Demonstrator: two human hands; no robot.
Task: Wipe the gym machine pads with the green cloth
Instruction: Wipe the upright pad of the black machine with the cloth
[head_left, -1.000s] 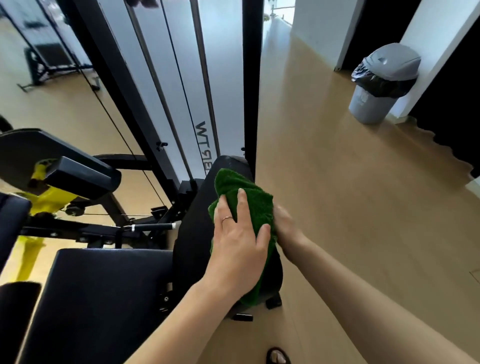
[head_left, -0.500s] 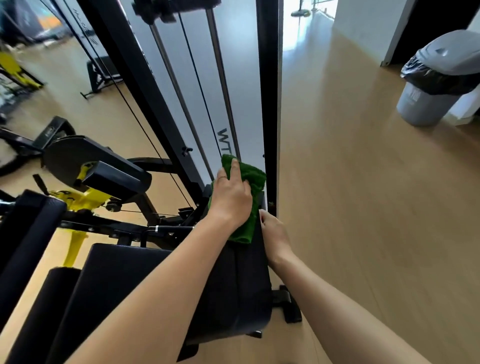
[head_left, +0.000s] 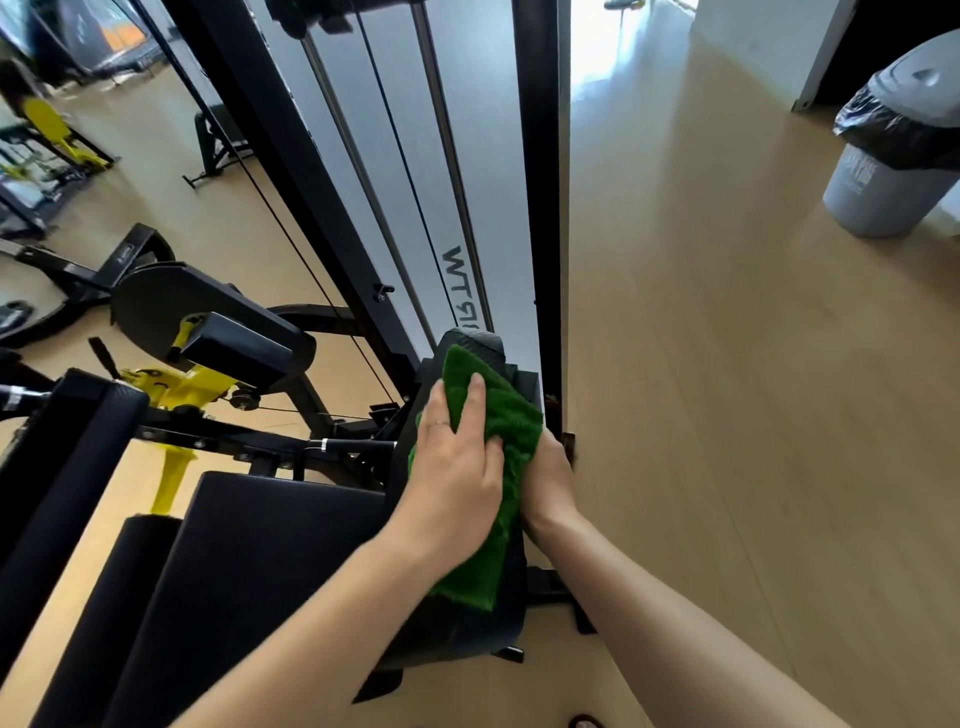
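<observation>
the green cloth (head_left: 511, 452) lies draped over the upright black back pad (head_left: 470, 353) of the gym machine, covering the pad's upper and middle face, with its lower edge hanging down toward the pad's bottom. the left hand (head_left: 457, 467) lies flat on the cloth with fingers extended, and presses it against the pad; the thumb bears on the cloth's right part, so this grip is spread apart and not curled around anything. the right hand (head_left: 550, 483) sits at the pad's right edge, just beside the cloth and partly behind it; its fingers are hidden, so the state of that grip cannot be told. the top of the pad shows bare above the cloth. a flat black seat pad (head_left: 270, 535) lies to the left of the back pad, touching its base. a black roller pad (head_left: 83, 467) stands at the far left, and a yellow frame part (head_left: 171, 395) sits between it and a smaller black pad (head_left: 244, 348). directly behind the back pad rises the machine's black upright post (head_left: 540, 208), with steel guide rods (head_left: 447, 156) and a white panel (head_left: 488, 156) beside it. a gray trash bin (head_left: 893, 171) with a black liner stands on the wooden floor (head_left: 727, 415) at the upper right, well apart from the machine.
</observation>
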